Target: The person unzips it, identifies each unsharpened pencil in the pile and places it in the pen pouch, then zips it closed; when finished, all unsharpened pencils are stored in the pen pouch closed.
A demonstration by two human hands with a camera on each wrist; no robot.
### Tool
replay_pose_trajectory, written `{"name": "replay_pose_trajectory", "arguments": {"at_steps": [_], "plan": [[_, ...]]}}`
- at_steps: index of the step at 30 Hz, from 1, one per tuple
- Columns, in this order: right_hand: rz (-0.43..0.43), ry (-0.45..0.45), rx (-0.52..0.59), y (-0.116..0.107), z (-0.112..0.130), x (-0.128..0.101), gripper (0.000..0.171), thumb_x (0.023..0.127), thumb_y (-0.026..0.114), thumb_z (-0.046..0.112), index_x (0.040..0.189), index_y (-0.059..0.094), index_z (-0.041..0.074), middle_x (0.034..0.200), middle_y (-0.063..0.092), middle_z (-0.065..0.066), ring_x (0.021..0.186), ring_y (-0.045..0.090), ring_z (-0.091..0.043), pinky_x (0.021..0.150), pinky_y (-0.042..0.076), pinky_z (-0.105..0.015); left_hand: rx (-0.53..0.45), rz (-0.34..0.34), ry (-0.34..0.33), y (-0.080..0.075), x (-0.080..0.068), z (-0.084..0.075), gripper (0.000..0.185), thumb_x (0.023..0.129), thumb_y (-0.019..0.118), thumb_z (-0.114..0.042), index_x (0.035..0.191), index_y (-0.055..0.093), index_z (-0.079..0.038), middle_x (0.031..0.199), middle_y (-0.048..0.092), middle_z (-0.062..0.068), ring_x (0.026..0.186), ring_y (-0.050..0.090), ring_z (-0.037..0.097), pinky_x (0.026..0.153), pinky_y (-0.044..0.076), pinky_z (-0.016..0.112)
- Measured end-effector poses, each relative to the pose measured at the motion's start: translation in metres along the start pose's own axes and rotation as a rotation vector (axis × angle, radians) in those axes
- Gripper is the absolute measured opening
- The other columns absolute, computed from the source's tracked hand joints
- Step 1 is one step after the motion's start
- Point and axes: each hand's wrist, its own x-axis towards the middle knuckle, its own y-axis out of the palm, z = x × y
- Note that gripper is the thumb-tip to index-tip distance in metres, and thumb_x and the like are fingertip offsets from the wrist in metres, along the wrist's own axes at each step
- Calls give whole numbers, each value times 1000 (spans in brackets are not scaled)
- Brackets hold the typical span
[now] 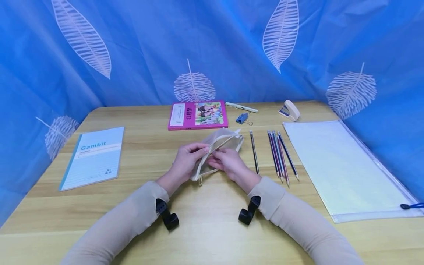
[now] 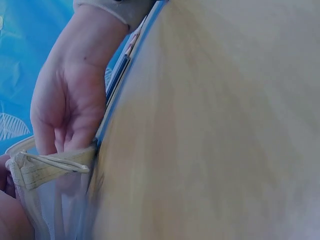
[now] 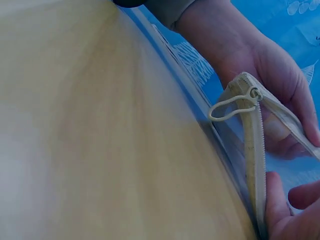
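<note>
A small see-through zip pouch [image 1: 236, 142] with cream edging is held over the middle of the table, its mouth spread open. My left hand [image 1: 189, 162] pinches the pouch's edge between thumb and fingers. At the mouth, the right hand [image 1: 230, 163] has its fingertips inside, partly behind the edging [image 2: 60, 167]; what they hold is hidden. A thin brownish strip, perhaps a pencil or a seam, shows beside them. From the near corner hangs a cord zip pull [image 3: 227, 110]. Right of the hands lies a dark pencil [image 1: 254, 151].
Several pencils [image 1: 279, 156] lie together farther right, beside a large white mesh zip bag [image 1: 344, 169]. Along the back are a pink book [image 1: 198, 116], a pale green pen [image 1: 241, 107], a blue binder clip [image 1: 242, 118] and a white stapler [image 1: 290, 111]. A notebook [image 1: 94, 158] lies left.
</note>
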Motion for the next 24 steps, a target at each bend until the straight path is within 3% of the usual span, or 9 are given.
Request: {"name": "replay_pose_trajectory", "arguments": {"at_steps": [4,10,14,17,24], "plan": [[35,-15,-138,-20,12,-10,40,91,50,2,128,42,-13,101,62,-22,78,64,-15,78,53,-27,25,-13,-21,-4,-1,0,23,85,66,-8,106,67,0,102,63,4,87,56,12,70,49,20],[133,-59,-400,-70,39,-20,41,89,54,6,125,44,-12,92,65,-10,77,64,-15,74,54,-30,51,-27,-38,-12,-1,-3,24,85,66,-10,108,67,-1,104,62,4,86,55,12,69,47,19],[81,-112,-458,-99,51,-17,44,89,55,6,127,41,-13,94,63,-8,80,63,-15,75,53,-29,46,-22,-31,-14,-1,-4,24,85,66,-8,107,66,0,98,62,3,83,55,12,67,47,20],[24,-104,-516,-115,55,-12,46,89,57,6,129,40,-11,97,61,-9,81,62,-13,76,53,-26,45,-20,-36,-15,-1,-3,23,85,66,-8,107,66,0,98,62,2,84,55,12,68,47,19],[-33,-43,-666,-128,54,-2,54,85,64,8,131,38,-6,98,56,-11,78,60,-12,76,52,-28,54,-24,-36,-17,-2,-2,21,85,66,-8,105,68,-2,99,61,2,87,53,13,69,46,20]]}}
